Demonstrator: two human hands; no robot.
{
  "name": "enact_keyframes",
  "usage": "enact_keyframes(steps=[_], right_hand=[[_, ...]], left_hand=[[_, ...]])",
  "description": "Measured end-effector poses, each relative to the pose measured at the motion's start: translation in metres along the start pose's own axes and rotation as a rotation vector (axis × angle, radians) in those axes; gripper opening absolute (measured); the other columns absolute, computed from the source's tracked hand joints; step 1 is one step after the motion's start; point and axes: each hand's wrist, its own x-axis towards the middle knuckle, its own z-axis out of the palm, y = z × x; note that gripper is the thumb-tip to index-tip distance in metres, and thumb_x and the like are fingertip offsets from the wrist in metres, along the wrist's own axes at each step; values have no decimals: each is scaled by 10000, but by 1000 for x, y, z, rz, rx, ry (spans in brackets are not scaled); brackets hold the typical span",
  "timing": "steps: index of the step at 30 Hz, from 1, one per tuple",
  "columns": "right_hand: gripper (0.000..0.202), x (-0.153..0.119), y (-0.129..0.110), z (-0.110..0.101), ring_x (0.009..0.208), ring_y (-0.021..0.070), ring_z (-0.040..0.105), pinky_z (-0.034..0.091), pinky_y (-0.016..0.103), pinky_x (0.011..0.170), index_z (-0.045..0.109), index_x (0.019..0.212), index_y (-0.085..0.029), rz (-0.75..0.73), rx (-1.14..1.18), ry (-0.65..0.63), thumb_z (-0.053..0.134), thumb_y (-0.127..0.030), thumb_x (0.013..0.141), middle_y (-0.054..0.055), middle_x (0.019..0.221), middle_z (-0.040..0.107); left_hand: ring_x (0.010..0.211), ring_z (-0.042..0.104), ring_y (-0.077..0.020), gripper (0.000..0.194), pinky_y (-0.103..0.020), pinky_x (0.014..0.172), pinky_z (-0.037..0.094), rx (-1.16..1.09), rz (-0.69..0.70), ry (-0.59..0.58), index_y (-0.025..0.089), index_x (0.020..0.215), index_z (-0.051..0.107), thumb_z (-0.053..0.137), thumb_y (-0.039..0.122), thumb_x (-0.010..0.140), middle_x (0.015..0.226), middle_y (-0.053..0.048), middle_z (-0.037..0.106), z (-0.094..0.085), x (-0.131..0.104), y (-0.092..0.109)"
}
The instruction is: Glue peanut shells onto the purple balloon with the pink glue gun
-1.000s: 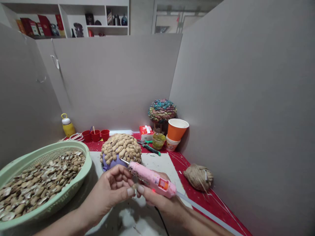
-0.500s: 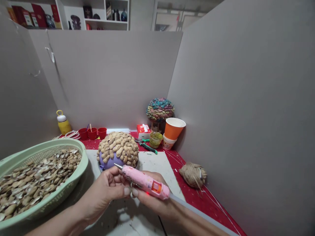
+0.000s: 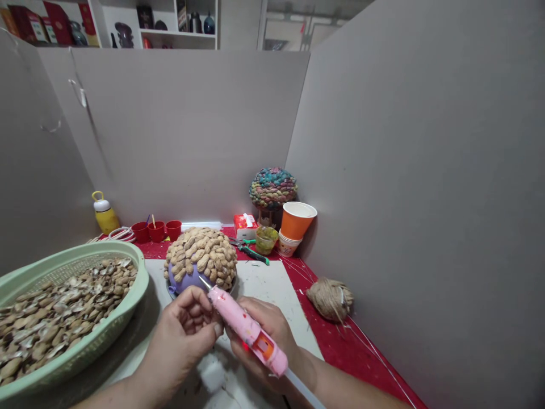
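My right hand (image 3: 272, 335) is wrapped round a pink hot glue gun (image 3: 244, 324). A pale glue stick (image 3: 301, 386) sticks out of its rear end, and its metal nozzle points up and left. Close to the gun's front, my left hand (image 3: 183, 335) has its fingers curled in and its thumb drawn toward them. Whatever its fingertips pinch is hidden or too small to name. Just beyond the nozzle sits a purple balloon (image 3: 184, 277), its upper part covered with peanut shells (image 3: 202, 250).
At left stands a green basket (image 3: 142, 278) of peanut shells. Behind are red cups (image 3: 156, 231), a yellow bottle (image 3: 105, 215), pliers (image 3: 253, 254), a tissue pack (image 3: 245, 227) and paper cups (image 3: 298, 221). A twine ball (image 3: 330, 299) lies right. Grey partitions (image 3: 191, 130) enclose the table.
The glue gun has turned to a steeper slant, its rear end lower. My thumbs, close together before, are now farther apart. The whole view has shifted slightly.
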Motion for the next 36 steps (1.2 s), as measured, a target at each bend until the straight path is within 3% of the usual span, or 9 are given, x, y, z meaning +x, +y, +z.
enact_keyframes(steps=[4,11,15,20,24,29,33,36], right_hand=[[122,0,-5,-1,545,119,472,374,241,526,497,719,-206,-15,8,49,566,-250,811,-10,625,532],[53,-12,-4,13,574,119,498,394,236,543,551,721,-186,291,69,58,571,-149,753,-5,650,558],[130,-11,-7,15,546,106,436,357,233,519,471,651,-195,329,125,91,571,-185,734,-29,616,474],[222,4,-21,-4,576,111,384,359,239,530,454,684,-198,518,258,196,573,-315,828,-29,646,444],[276,11,-33,-18,580,122,388,367,249,539,485,723,-197,526,338,179,582,-411,868,-22,650,449],[289,11,-36,-15,602,129,402,380,256,565,503,736,-197,531,378,140,610,-432,868,-14,669,471],[294,10,-36,-10,698,156,481,428,273,646,553,799,-186,580,489,98,675,-451,829,18,764,546],[325,11,-37,-10,672,144,466,400,270,623,572,782,-168,579,552,26,714,-460,802,14,738,542]], left_hand=[[652,547,-103,263,-195,616,467,54,130,55,194,741,512,773,193,713,692,33,591,4,-4,-1],[658,585,-102,225,-178,626,498,166,304,107,206,741,502,711,122,749,700,34,611,6,-7,-6],[658,596,-99,239,-168,635,502,195,350,116,215,737,489,706,114,749,699,41,620,5,-7,-8],[721,607,-103,272,-171,681,492,153,264,193,215,758,492,760,164,744,746,38,643,-3,-1,2],[717,599,-103,307,-186,679,491,9,102,120,206,787,521,818,255,727,770,31,671,-7,4,10],[682,587,-98,295,-210,683,487,-127,-42,7,192,791,550,825,283,738,770,20,686,-4,2,11],[679,592,-92,290,-222,685,491,-189,-60,-37,187,851,590,839,266,725,832,19,672,-2,0,10],[678,604,-94,309,-222,692,486,-220,-67,-54,198,886,583,840,263,729,771,38,635,-3,-1,7]])
